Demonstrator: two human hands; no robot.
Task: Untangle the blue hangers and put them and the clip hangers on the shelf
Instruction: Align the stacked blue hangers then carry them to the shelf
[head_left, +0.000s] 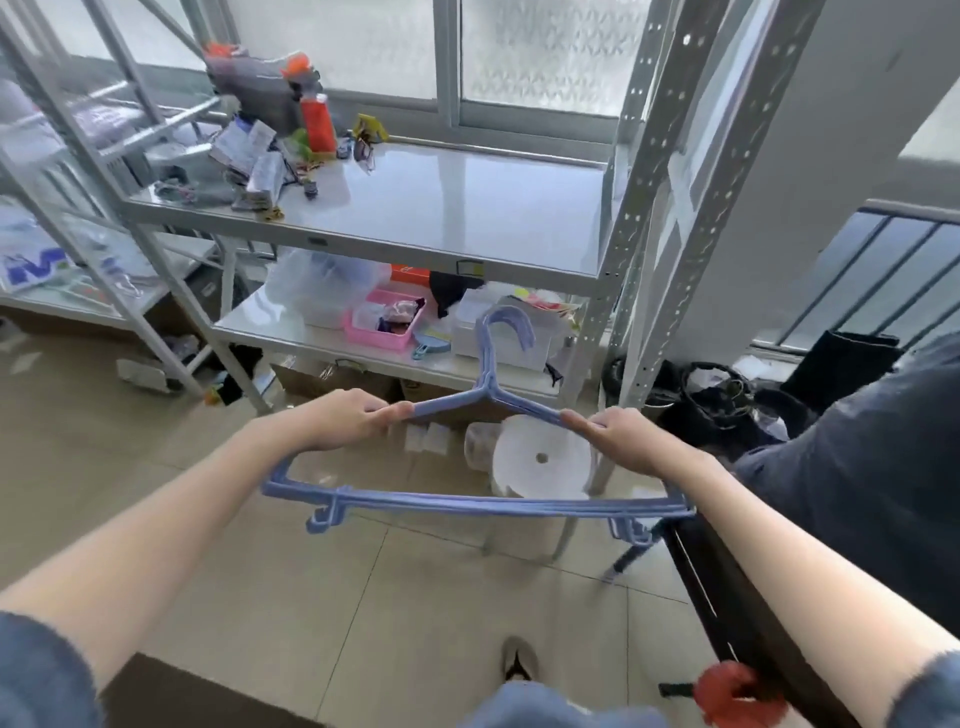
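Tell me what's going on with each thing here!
Blue hangers: stacked in a bunch, held up in the air.
Left hand: gripping the bunch's left shoulder.
Right hand: gripping the right shoulder.
Shelf: top board mostly bare, clutter at its back left.
Pink basket: on the lower board, with stuff inside.

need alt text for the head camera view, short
Two hands, left hand and right hand, hold a bunch of blue hangers by the shoulders, above a tiled floor. Ahead stands a metal shelf, cluttered at its left end.
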